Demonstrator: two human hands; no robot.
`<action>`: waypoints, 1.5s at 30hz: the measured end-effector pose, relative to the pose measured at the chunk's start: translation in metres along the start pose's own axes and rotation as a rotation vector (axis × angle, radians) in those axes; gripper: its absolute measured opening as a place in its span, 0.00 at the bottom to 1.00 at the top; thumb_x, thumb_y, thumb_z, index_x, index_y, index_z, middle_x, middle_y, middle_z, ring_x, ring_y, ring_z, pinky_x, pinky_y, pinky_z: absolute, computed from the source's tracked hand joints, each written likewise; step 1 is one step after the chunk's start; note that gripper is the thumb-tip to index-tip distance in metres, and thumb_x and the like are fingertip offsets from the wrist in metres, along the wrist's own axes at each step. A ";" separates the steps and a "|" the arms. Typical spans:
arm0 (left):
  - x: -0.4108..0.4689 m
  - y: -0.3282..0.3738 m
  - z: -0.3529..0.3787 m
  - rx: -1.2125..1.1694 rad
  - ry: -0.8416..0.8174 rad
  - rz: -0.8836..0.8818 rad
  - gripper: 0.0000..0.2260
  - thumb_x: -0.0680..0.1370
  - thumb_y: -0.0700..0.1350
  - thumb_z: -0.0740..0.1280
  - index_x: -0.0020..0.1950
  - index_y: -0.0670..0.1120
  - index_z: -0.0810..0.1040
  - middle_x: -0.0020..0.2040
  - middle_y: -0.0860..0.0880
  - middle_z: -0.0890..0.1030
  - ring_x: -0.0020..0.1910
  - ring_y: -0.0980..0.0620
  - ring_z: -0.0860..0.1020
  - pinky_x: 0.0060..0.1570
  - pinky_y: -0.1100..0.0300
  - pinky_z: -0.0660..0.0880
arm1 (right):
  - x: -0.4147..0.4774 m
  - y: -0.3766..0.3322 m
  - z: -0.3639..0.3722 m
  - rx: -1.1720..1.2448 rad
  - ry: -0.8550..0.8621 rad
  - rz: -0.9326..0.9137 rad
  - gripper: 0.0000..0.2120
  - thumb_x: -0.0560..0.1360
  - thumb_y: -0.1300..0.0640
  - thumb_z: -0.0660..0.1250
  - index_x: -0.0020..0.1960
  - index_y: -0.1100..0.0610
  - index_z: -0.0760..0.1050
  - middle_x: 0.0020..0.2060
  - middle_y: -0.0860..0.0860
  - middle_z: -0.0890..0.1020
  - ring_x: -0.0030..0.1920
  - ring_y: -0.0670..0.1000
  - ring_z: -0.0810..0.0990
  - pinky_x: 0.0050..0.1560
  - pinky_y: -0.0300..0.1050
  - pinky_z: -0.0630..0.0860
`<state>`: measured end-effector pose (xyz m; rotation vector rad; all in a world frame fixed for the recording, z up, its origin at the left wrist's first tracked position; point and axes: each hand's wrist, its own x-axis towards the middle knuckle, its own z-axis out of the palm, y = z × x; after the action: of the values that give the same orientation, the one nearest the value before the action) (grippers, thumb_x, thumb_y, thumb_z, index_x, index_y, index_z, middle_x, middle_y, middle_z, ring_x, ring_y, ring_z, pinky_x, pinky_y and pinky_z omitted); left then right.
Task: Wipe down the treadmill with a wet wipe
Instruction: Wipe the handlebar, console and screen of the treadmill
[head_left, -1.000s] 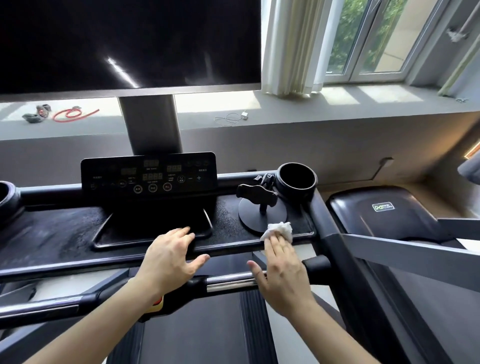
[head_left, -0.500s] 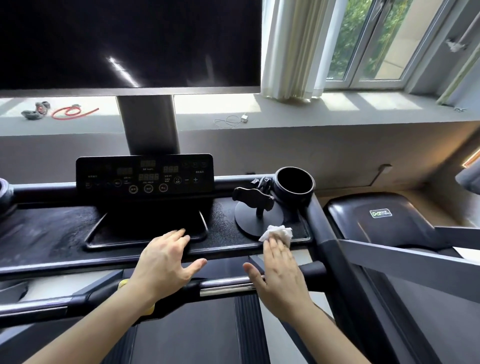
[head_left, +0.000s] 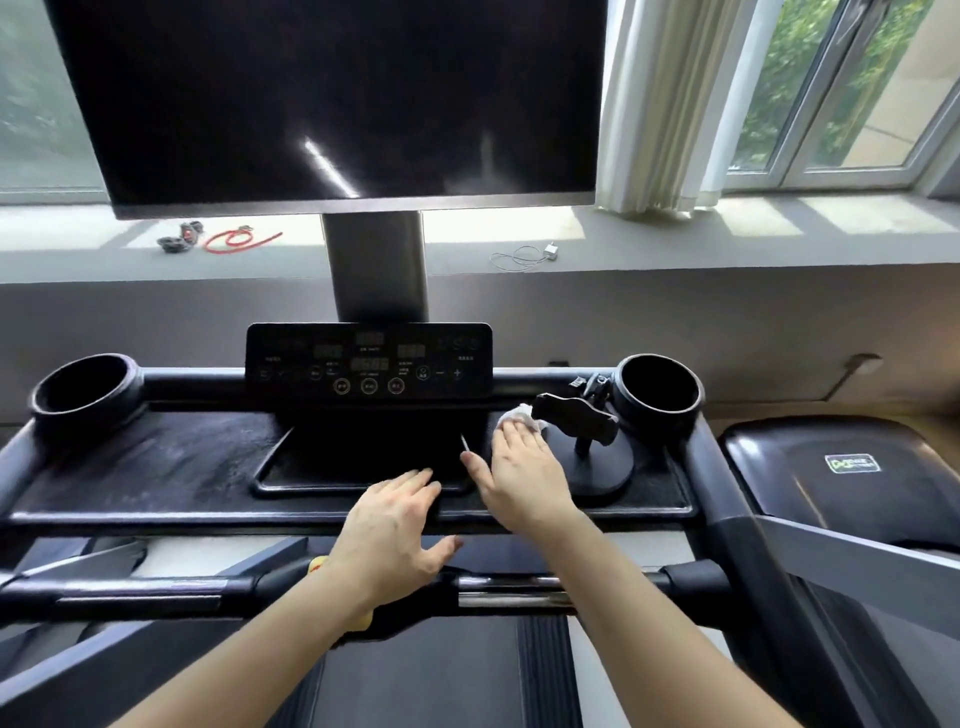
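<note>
1. The right hand (head_left: 524, 475) lies flat on the treadmill's console tray (head_left: 156, 467), fingers straight and pressing a white wet wipe (head_left: 517, 415) down onto the dark surface – no curl, no pinch, just flat pressure.
2. The wipe peeks out from under those fingertips, bunched at the far end of the hand, just short of the control panel (head_left: 369, 361).
3. Just right of the pressing hand stands a black phone holder (head_left: 576, 423) on its round base (head_left: 605, 475), its clamp nearly touching the wipe.
4. Beyond the holder, further right, sits the right cup holder (head_left: 657, 389); the left cup holder (head_left: 85, 389) is well away on the other side.
5. The left hand (head_left: 400, 530) rests open beside the right, fingers straight on the tray's front edge, thumb spread toward the handlebar (head_left: 509, 590) – holding nothing.
6. Between the two hands' fingertips lies the rim of a recessed shelf (head_left: 322, 462) below the panel.
7. Above it all, a large dark screen (head_left: 332, 98) on a grey post (head_left: 374, 265).
</note>
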<state>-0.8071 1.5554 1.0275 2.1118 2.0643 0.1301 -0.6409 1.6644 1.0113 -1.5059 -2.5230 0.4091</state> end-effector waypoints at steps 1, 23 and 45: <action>0.001 -0.001 -0.003 0.003 -0.011 0.015 0.41 0.73 0.72 0.53 0.80 0.49 0.68 0.81 0.50 0.65 0.81 0.53 0.59 0.80 0.57 0.53 | -0.007 -0.002 0.000 0.034 0.020 -0.010 0.41 0.81 0.35 0.41 0.73 0.68 0.67 0.73 0.62 0.69 0.77 0.62 0.63 0.79 0.53 0.53; 0.094 0.010 0.020 0.149 0.079 0.505 0.39 0.80 0.69 0.57 0.67 0.34 0.78 0.71 0.36 0.76 0.72 0.40 0.74 0.75 0.48 0.65 | -0.076 0.046 -0.004 0.329 0.447 0.332 0.13 0.81 0.63 0.61 0.61 0.55 0.81 0.55 0.42 0.80 0.59 0.43 0.78 0.61 0.44 0.75; 0.153 0.021 -0.001 0.064 -0.158 0.655 0.49 0.77 0.77 0.42 0.84 0.40 0.43 0.84 0.42 0.43 0.83 0.48 0.38 0.81 0.49 0.38 | -0.081 0.022 -0.004 0.342 0.416 0.519 0.12 0.81 0.62 0.65 0.62 0.55 0.81 0.66 0.41 0.77 0.67 0.38 0.74 0.67 0.37 0.71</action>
<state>-0.7827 1.7074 1.0228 2.6545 1.2427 -0.0175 -0.5831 1.6040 1.0072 -1.8527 -1.6425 0.5002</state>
